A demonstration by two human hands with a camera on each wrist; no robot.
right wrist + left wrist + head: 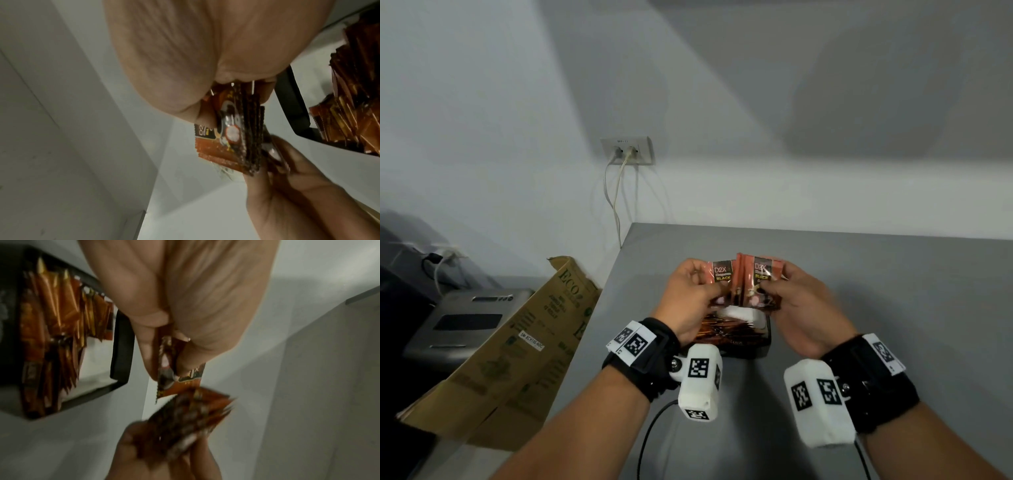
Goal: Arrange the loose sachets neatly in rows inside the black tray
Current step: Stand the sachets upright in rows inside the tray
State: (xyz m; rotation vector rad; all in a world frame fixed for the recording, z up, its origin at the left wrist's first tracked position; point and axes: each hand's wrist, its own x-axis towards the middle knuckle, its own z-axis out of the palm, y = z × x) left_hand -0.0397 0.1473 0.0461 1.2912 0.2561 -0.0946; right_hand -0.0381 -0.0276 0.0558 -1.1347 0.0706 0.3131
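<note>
Both hands hold orange-and-brown sachets up above the black tray (753, 351). My left hand (690, 291) pinches one sachet (722, 277), seen edge-on between thumb and fingers in the left wrist view as the sachet (170, 369). My right hand (796, 298) grips a small stack of sachets (760, 284), fanned in the right wrist view as the stack (232, 134). The tray (121, 347) has a white floor and a row of sachets (55, 331) standing on edge along one side; its other part is bare. My hands hide much of the tray in the head view.
The tray sits on a grey table (893, 308) against a white wall. A folded cardboard box (517, 346) leans off the table's left edge beside a grey machine (465, 318). Cables hang from a wall socket (627, 150). A black cable (650, 435) runs under my left wrist.
</note>
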